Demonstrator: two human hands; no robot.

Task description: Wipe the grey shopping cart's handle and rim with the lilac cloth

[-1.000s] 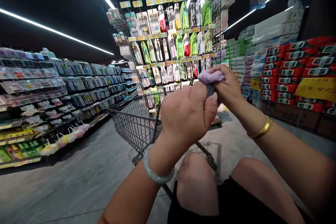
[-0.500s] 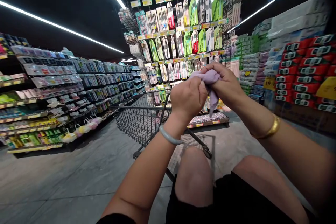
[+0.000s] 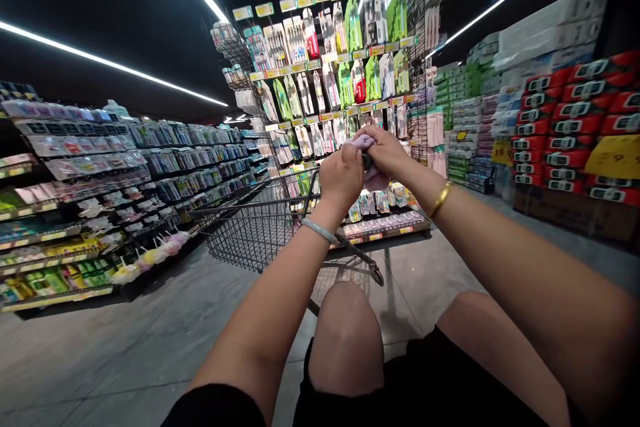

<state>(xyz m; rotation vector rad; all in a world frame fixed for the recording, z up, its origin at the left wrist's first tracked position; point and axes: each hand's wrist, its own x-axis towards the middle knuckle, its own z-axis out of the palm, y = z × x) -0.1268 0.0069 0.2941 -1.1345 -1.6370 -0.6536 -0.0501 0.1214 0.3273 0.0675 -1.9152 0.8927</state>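
Note:
A crumpled lavender cloth (image 3: pixel 376 179) is bunched between my two hands, in front of the cart and the hanging display. My left hand (image 3: pixel 341 177), with a pale bangle at the wrist, is closed in a fist against the cloth. Fingers curled, my right hand (image 3: pixel 389 151) grips the cloth from the other side; a gold bangle circles that wrist. A small dark part shows between the hands, and I cannot tell what it is. Just beyond my left hand stands a black wire shopping cart (image 3: pixel 250 235), partly covered by my hands and forearm.
A wire display rack (image 3: pixel 417 33) of hanging toothbrush packs rises behind the cart. Stocked shelves (image 3: pixel 107 291) line the left side. Red packages (image 3: pixel 565 127) with yellow price signs are stacked at right. My bent knees (image 3: pixel 345 333) are below my arms, above the grey floor (image 3: pixel 130 353).
Both hands have shifted left with the cloth, the right one farther, closing in on the left. The cloth's dangling end is now gathered below the right hand. The view has turned slightly right.

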